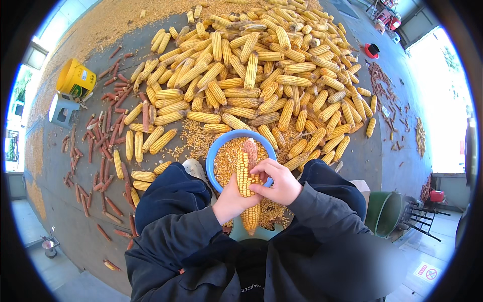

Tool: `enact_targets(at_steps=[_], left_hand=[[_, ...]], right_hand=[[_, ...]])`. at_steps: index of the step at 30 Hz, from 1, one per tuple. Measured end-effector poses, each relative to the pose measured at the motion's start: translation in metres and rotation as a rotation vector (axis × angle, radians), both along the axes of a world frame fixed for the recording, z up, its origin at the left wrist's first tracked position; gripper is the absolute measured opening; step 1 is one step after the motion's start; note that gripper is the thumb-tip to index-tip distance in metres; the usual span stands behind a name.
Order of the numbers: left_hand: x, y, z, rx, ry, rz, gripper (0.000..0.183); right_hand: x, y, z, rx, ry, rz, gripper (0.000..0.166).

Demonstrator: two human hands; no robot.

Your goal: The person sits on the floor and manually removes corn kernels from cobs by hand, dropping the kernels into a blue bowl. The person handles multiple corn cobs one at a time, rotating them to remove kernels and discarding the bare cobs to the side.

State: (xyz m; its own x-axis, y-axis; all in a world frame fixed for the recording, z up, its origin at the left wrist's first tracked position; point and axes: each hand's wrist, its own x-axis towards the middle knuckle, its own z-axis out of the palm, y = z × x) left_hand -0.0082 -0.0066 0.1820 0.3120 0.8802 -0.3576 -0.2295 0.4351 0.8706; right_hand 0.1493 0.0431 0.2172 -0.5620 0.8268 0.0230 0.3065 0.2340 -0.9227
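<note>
An ear of dried yellow corn (pixel 249 215) is held over a blue plastic basin (pixel 212 149). My left hand (pixel 236 200) wraps around its middle. The fingers of my right hand (pixel 277 181) press on its right side, where kernels are gone and pinkish cob shows up to the top end. Whether my right fingers hold a loose kernel cannot be told. Loose corn kernels (pixel 226 160) lie in the basin. Beyond the basin rises a large pile of unshelled corn ears (pixel 260 56), with more kernels scattered at its foot.
Bare reddish cobs (pixel 109 128) litter the floor at left, near a yellow bucket (pixel 77 79) and a grey-blue plastic stool (pixel 64 109). A green tub (pixel 383 213) stands at right. Spread kernels (pixel 94 26) cover the far left floor. A red basin (pixel 371 52) sits far right.
</note>
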Motion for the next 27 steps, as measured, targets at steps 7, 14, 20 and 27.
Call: enact_targets(at_steps=[7,14,20,27], left_hand=[[-0.001,-0.001,0.000,-0.007,0.050,-0.042,0.052],[-0.005,-0.001,-0.008,-0.007,0.179,-0.070,0.057],[-0.007,-0.002,-0.004,0.030,0.353,-0.124,0.059],[-0.011,0.003,-0.005,0.014,0.427,-0.246,0.060]], right_hand=[[0.007,0.008,-0.010,-0.082,0.009,0.088,0.020],[0.003,0.001,-0.015,0.094,-0.020,0.056,0.017],[0.001,-0.006,-0.016,0.262,-0.139,0.105,0.019],[0.004,-0.008,-0.023,0.361,-0.177,0.133,0.018]])
